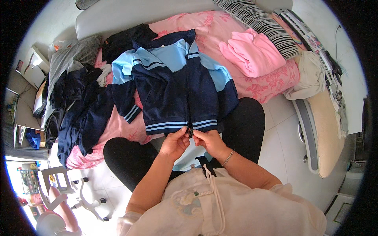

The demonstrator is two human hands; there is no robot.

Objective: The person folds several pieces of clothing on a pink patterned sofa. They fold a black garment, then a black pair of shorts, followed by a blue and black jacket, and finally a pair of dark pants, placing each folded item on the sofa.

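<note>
A navy and light-blue jacket [165,92] with striped cuffs and hem lies spread, front up, over the edge of the bed and toward my lap. Its front opening runs down the middle to the hem. At the bottom of that opening my left hand [176,142] pinches the hem's left edge between thumb and fingers. Close beside it, my right hand [210,142] pinches the other edge, at the lower end of the zipper [190,131]. The small zipper parts are mostly hidden by my fingertips.
The bed has a pink flowered sheet [260,88]. Folded pink clothing [254,53] and a striped pillow [260,25] lie at the right. Dark clothes [88,114] are heaped at the left, with a black garment [128,39] behind the jacket. A wheeled chair [59,181] stands lower left.
</note>
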